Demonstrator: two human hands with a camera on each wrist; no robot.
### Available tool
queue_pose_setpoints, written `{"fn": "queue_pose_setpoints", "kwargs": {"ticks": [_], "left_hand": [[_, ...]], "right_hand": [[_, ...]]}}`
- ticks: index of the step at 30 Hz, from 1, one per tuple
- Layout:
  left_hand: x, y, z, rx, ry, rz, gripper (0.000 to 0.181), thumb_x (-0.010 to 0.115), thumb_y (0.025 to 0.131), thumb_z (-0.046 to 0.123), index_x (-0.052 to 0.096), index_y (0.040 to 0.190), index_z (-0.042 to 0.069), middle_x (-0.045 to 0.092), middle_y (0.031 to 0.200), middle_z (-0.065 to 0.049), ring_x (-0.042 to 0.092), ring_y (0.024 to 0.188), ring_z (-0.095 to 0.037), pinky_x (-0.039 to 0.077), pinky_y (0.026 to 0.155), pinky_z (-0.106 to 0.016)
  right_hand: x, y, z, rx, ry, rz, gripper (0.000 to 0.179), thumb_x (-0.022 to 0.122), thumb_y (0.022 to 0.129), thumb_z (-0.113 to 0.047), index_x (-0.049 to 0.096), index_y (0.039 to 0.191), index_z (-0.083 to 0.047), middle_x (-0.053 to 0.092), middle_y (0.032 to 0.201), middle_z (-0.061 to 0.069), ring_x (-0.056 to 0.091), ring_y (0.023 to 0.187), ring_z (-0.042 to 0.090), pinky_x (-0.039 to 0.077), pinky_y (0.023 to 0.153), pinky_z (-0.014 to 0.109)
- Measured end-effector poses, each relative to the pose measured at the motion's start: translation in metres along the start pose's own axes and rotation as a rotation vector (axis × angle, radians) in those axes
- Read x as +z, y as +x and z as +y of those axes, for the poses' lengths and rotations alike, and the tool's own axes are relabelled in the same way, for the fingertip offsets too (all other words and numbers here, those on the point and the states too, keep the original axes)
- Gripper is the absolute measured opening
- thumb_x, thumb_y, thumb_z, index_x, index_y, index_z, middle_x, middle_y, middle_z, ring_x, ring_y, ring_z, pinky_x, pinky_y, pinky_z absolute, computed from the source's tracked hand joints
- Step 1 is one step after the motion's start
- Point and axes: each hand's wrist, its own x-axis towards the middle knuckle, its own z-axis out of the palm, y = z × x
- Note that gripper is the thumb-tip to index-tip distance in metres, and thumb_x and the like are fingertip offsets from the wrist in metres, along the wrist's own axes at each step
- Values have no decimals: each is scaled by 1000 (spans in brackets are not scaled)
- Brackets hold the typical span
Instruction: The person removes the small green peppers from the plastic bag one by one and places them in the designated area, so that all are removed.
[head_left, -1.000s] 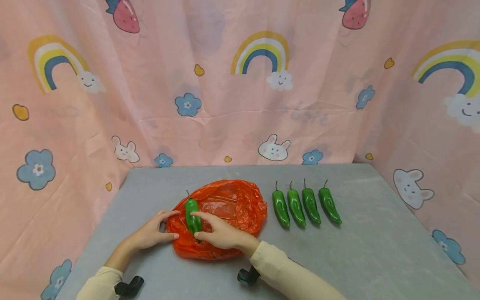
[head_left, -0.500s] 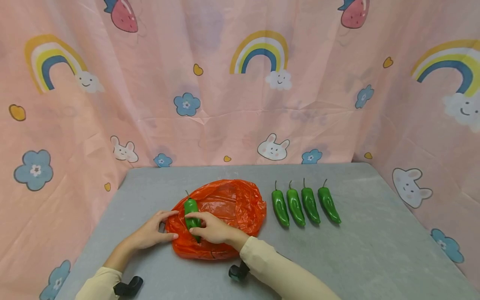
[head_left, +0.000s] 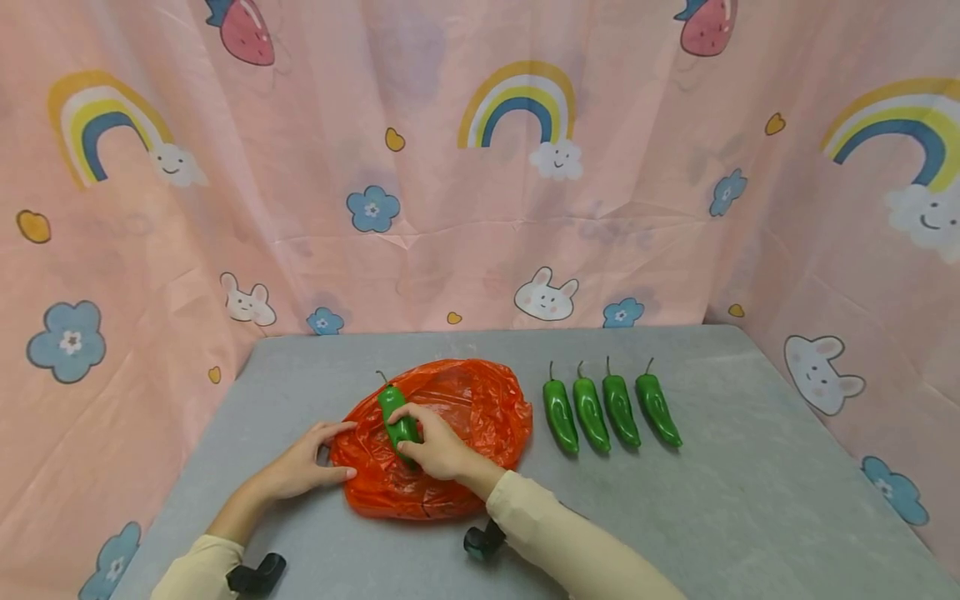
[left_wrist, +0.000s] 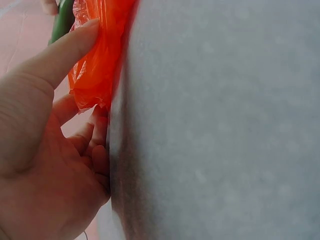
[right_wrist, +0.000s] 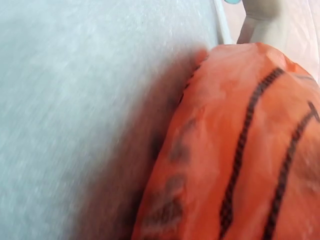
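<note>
An orange-red plastic bag [head_left: 487,408] lies on the table left of centre, its crinkled mouth spread wide. Over its left part, my right hand [head_left: 442,450] pinches a glossy green pepper [head_left: 391,402] between thumb and fingers, with the stem pointing away from me. My left hand [head_left: 296,467] rests at the bag's left edge, thumb and index finger apart. In the left wrist view, its thumb [left_wrist: 75,42] lies against the bag [left_wrist: 100,65] and its other fingers are under the edge. Only the bag's printed side [right_wrist: 215,125] shows in the right wrist view; the right hand is hidden there.
Several green peppers [head_left: 590,412] lie in a row to the right of the bag, stems away from me. The grey table [head_left: 750,500] meets a pink patterned curtain [head_left: 450,250] at its back and sides. A black wrist camera [head_left: 483,540] hangs beneath the right sleeve.
My right hand has reached onto the pepper, taken hold of it and shifted it slightly right and away from me. The left hand and the bag have hardly moved.
</note>
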Motion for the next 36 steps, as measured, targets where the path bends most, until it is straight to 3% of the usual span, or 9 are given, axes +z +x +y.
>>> {"fn": "queue_pose_setpoints", "kwargs": {"ticks": [3,6,11,16,21,26,32,36], "left_hand": [[0,-1,1,5,-1,-1,71,81,85,31,52,145,6,53,128,-15,49,109,-22,40,91,-33],[0,-1,1,2,1,-2,71,81,85,31,52,145,6,53,128,-15,49,111,-23,41,93,-36],[0,0,2,-17,-7,-11,72,81,85,30,51,145,5,52,130,-16,49,115,-26,40,98,-45],[0,1,0,-35,5,-19,74,80,86,33,49,146,5,50,133,-18,48,117,-29,39,100,-48],[0,1,-1,-35,2,-18,74,80,86,33,50,146,5,50,132,-17,49,118,-29,39,102,-50],[0,1,-1,-34,2,-13,73,81,85,33,51,146,5,51,132,-17,49,117,-28,39,101,-48],[0,1,-1,-33,7,-12,73,81,85,34,51,145,5,52,130,-15,49,114,-26,39,100,-43],[0,1,-1,-27,6,-8,73,81,85,34,51,145,6,52,131,-15,49,114,-26,39,100,-45]], "right_hand": [[-4,-1,2,3,4,21,30,58,98,3,57,123,-13,48,141,22,55,122,34,54,90,48],[-7,-2,3,4,8,29,38,55,99,5,53,132,-15,45,145,22,55,120,34,54,89,48],[-12,-5,1,-1,-22,40,61,49,99,8,43,150,-24,40,154,19,51,130,35,47,103,54],[-13,-6,1,5,-1,58,58,42,97,6,50,145,-25,41,154,16,46,134,33,40,111,56],[-14,-8,-1,-42,18,64,44,50,101,-3,52,141,-20,46,149,16,49,127,30,44,106,53],[-16,-13,-4,-42,-29,92,50,63,98,-5,46,142,-21,49,142,16,52,115,28,49,92,45],[-18,-16,-2,-33,-82,133,50,57,101,-4,42,145,-23,45,141,21,52,113,29,47,86,41],[-22,-17,-2,-74,-66,106,50,46,106,-10,34,152,-25,42,146,21,52,117,32,47,89,44]]}}
